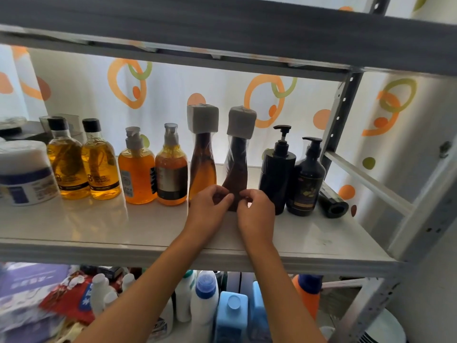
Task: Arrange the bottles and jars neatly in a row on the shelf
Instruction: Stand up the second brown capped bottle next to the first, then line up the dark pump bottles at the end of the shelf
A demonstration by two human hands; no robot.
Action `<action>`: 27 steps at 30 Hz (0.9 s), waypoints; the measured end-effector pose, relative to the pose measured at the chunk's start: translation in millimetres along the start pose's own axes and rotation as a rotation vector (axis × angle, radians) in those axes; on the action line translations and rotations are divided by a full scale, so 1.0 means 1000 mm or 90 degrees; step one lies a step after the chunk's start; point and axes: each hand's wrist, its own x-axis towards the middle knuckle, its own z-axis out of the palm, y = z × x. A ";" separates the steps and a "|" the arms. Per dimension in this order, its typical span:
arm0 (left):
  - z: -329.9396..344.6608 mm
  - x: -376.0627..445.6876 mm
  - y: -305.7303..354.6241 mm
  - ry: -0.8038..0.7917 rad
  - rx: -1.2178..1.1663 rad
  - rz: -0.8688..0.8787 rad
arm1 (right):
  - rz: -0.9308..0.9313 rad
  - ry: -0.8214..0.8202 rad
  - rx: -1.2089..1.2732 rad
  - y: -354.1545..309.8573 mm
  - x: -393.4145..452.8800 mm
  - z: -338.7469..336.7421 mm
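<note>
Both hands are working the dark brown bottle (236, 167) on the shelf (99, 226).
Left hand (209, 206) and right hand (257, 210) fingers are pinching its base.

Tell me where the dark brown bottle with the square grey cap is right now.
In the head view, the dark brown bottle stands right of centre on the shelf, between the amber bottle and black pump bottle.

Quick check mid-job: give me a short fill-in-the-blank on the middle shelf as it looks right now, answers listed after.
1. Both hands, the left hand and the right hand, hold the base of the ____ brown bottle.
2. The two bottles to its right are ____ in colour.
3. The white jar stands at the ____ end of the row.
4. The black tube at the right end is lying ____.

Missing words: dark; black; left; down
</note>
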 end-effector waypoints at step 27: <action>0.037 -0.010 0.061 -0.073 -0.070 0.049 | -0.093 0.110 0.160 -0.004 -0.016 -0.070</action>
